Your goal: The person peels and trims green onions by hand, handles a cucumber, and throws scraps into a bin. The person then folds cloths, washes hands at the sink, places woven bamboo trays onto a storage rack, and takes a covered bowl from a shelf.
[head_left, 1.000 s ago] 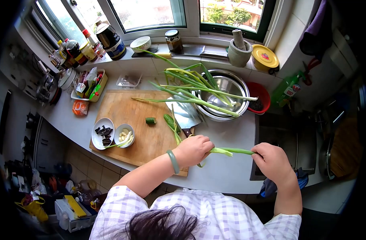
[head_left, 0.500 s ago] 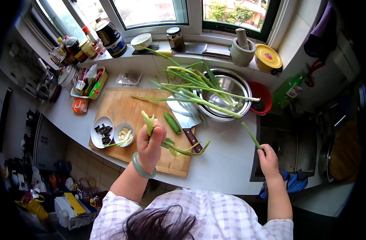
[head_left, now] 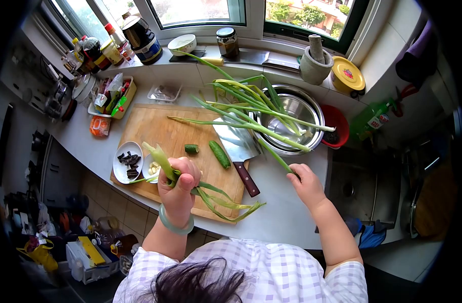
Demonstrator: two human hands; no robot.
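Observation:
My left hand (head_left: 179, 184), with a pale green bangle at the wrist, is closed around a bunch of scallion leaves (head_left: 226, 204); pale ends stick up and limp leaves trail right. My right hand (head_left: 307, 183) pinches a thin green scallion piece (head_left: 274, 154) beside the steel bowls (head_left: 319, 113). More long scallions (head_left: 251, 117) lie across those bowls. On the cutting board (head_left: 155, 121) are a cucumber (head_left: 220, 154), a short cucumber piece (head_left: 191, 148) and a cleaver (head_left: 246, 179). A white dish (head_left: 121, 171) holds dark pieces; the garlic bowl (head_left: 149, 174) is partly hidden by my left hand.
The sink (head_left: 362, 202) lies at the right, with a red bowl (head_left: 337, 123) and a green bottle (head_left: 375, 118) behind it. A mortar and pestle (head_left: 316, 63), jar (head_left: 227, 43) and several bottles line the windowsill. A packed basket (head_left: 125, 113) stands left of the board.
My right hand has moved left from over the sink to the counter near the bowls, with its scallion piece. My left hand has lowered slightly and moved left, uncovering the short cucumber piece.

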